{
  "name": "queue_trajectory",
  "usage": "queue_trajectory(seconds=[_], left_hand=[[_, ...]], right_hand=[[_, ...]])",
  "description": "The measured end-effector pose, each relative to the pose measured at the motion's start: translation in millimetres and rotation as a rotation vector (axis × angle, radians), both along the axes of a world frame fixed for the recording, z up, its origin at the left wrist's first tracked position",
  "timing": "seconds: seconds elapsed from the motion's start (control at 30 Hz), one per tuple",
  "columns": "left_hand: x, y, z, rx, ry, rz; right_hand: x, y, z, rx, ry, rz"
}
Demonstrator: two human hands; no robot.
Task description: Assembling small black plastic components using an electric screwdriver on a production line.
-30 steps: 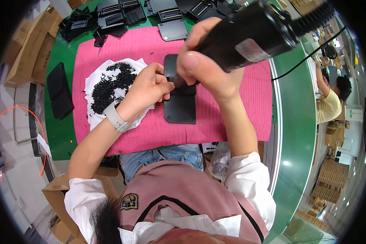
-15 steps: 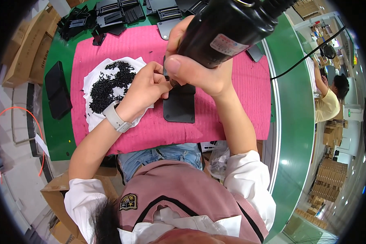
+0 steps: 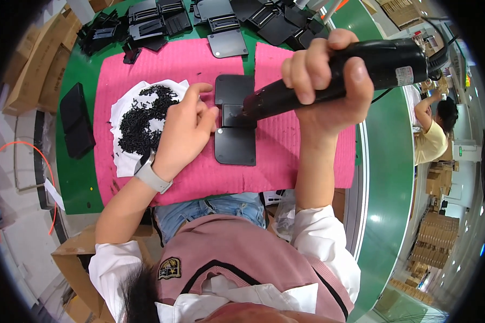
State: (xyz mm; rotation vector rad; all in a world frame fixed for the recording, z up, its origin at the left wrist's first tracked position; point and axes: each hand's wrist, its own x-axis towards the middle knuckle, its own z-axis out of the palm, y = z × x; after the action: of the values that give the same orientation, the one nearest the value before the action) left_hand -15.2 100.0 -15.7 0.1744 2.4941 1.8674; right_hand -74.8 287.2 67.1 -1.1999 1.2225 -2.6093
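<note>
My right hand is wrapped round a black corded electric screwdriver, which lies tilted with its narrow end toward the left. That end meets the middle section of a black hinged bracket with two flat plates; the contact point itself is hidden. Close by the bracket's left edge is my left hand, index finger stretched out and the others partly bent. I see nothing held in it. Beside that hand, a heap of small black screws lies on a white cloth.
Under the work is a pink foam mat on a green table. More black brackets are piled along the far edge, and a black folded part lies at the left. Another person is over on the right.
The screwdriver has swung from standing high over the bracket to a slant, its back end going right. My left fingers have loosened from their pinch near the bit and moved slightly left.
</note>
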Motion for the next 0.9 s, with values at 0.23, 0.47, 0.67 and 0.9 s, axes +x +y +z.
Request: queue_trajectory(seconds=[0.23, 0.47, 0.67, 0.9], left_hand=[[1.5, -8.8, 13.3, 0.409, -0.107, -0.099], [2.1, -10.1, 11.5, 0.635, -0.227, -0.208], [2.8, -9.8, 7.5, 0.695, -0.195, -0.166], [2.1, -10.6, 4.9, 0.826, -0.356, -0.214]], right_hand=[[0.6, 1.8, -9.8, -0.177, -0.110, -0.048], [2.5, 1.4, -15.1, -0.272, -0.135, -0.030], [7.5, -2.7, -17.0, -0.257, -0.099, -0.060], [10.8, -1.0, -17.9, -0.251, 0.018, -0.054]])
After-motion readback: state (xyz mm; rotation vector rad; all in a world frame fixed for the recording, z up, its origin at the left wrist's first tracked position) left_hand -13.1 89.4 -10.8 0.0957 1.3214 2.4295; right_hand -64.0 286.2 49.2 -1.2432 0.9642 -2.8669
